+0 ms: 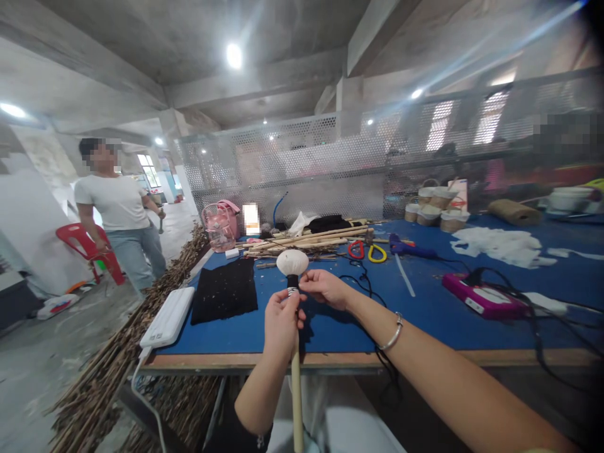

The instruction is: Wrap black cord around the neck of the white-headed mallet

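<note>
My left hand (283,318) is closed around a wooden stick (296,390), just below its white, rounded, cloth-like head (292,262). Black wrapping (292,282) covers the neck under the head, with thin white-and-black bands beneath it. The stick stands nearly upright in front of the table edge. Beside the wrapping, my right hand (325,286) has its thumb and fingertips pinched together; what they hold is too small to make out. A black cloth square (225,290) lies left of my hands, and black cord (365,277) is loose on the right.
On the blue table (340,333) lie a bundle of sticks (306,242), red-and-yellow-handled scissors (377,253), a glue gun (410,247), a purple power strip (486,299), white cloth (503,245) and a white power bank (168,316). Brushwood (117,352) lines the left side; a person (116,207) stands beyond.
</note>
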### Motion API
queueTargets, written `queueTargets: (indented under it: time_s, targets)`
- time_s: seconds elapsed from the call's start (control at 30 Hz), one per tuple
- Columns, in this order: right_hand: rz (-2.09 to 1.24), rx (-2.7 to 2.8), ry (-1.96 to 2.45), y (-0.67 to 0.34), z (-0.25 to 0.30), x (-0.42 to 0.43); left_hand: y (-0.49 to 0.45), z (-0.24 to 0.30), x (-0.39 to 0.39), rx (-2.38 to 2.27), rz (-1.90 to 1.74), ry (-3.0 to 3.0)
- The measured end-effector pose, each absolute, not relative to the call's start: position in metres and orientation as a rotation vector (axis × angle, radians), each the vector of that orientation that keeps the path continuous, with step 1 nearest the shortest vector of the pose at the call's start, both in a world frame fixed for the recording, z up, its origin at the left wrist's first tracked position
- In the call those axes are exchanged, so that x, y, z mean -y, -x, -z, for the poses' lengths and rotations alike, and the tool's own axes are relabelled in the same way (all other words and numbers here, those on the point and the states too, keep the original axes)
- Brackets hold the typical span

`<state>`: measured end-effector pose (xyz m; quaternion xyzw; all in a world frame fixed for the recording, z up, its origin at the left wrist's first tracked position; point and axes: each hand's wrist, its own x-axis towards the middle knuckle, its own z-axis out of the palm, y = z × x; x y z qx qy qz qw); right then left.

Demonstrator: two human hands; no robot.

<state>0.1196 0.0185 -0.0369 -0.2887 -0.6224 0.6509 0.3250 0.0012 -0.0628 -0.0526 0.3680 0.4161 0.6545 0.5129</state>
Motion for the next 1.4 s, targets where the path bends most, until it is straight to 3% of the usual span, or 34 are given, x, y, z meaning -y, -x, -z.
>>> queueTargets:
  time_s: [0.37, 0.5, 0.77, 1.17, 1.4]
  targets:
    - [-2.005, 1.502, 0.649, -0.125, 0.037, -0.019, -0.007, 0.045, 0.069, -0.858, -1.409, -0.773]
    - [-1.905, 1.508, 0.677, -0.124, 0.038, -0.021, -0.004, 0.047, 0.060, -0.982, -1.295, -0.890]
    - [-1.738, 1.538, 0.746, -0.115, 0.037, -0.018, -0.009, 0.057, 0.061, -1.263, -1.538, -1.210]
    - [-1.589, 1.584, 0.751, -0.119, 0.038, -0.022, 0.001, 0.054, 0.063, -1.080, -1.562, -1.003]
    - [-1.738, 1.526, 0.673, -0.117, 0.038, -0.021, 0.001, 0.051, 0.064, -0.963, -1.577, -0.923]
